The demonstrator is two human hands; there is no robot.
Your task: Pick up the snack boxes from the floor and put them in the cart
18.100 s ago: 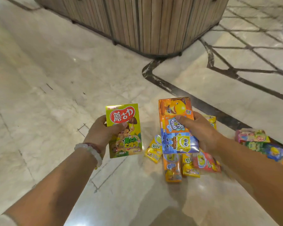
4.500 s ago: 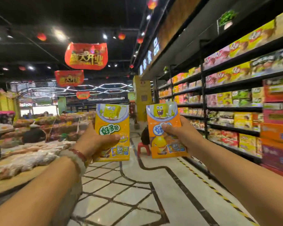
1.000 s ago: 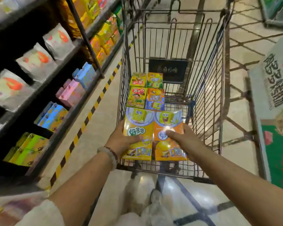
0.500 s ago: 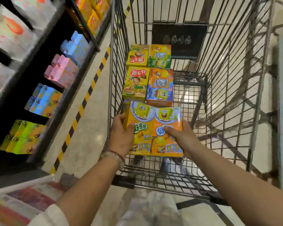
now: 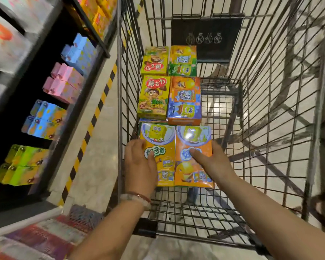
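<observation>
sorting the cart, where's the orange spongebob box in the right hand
Head view: the orange box sits low in the cart, right of the yellow box.

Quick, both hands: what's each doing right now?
Left hand: holding yellow box.
Right hand: holding orange box.

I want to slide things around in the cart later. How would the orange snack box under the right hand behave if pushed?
The orange snack box looks like stiff, flat cardboard, so it would probably slide rather than roll or tip. Its glossy face may be slippery under the right hand. The wire cart floor might snag its edges.
</observation>
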